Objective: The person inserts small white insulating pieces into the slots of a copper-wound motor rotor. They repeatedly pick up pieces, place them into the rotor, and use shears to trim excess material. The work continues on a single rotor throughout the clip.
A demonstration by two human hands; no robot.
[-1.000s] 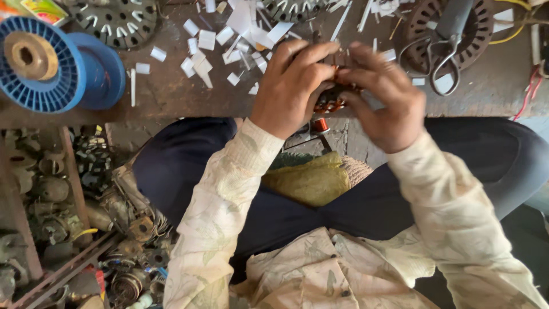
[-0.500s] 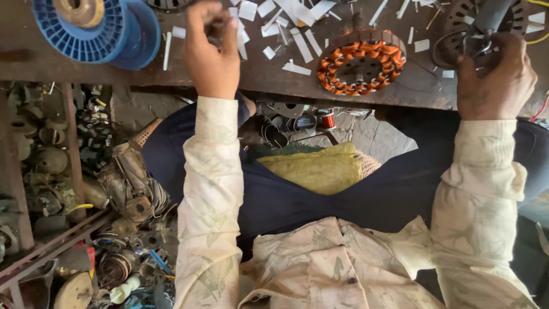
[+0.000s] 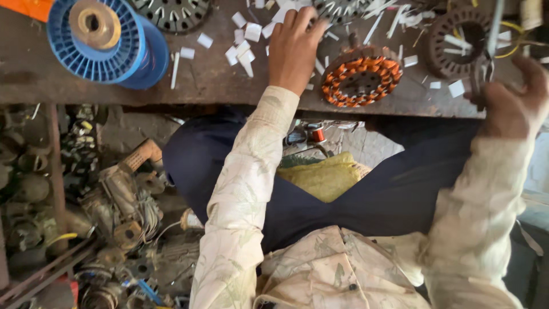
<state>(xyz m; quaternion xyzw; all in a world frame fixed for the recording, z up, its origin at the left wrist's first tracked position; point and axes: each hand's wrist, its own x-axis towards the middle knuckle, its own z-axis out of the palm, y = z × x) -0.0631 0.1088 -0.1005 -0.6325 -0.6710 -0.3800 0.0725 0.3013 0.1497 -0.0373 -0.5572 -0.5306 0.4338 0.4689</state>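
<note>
Since half a second ago the left hand [image 3: 293,48] has shifted rightward along the tabletop [image 3: 217,86], from beside the blue spool [image 3: 106,40] to just left of the orange-wound stator [image 3: 361,80]; the right hand [image 3: 514,106] has barely moved.

Nearest, at the tabletop's near edge, the right hand is closed around the handles of a slim metal tool [image 3: 486,63], probably scissors or pliers, whose long axis runs straight away from the hand toward the far side. Between the two hands lies the stator, flat on the tabletop, a ring with no long axis; it sits just right of the left hand, not clearly touching it, and well left of the right hand, so the left hand is the nearer one.

Farther out, the left hand rests palm down with fingers spread among white paper slips [image 3: 243,48]; whether it pinches one I cannot tell. A bare dark stator [image 3: 457,43] lies beyond the right hand.
</note>
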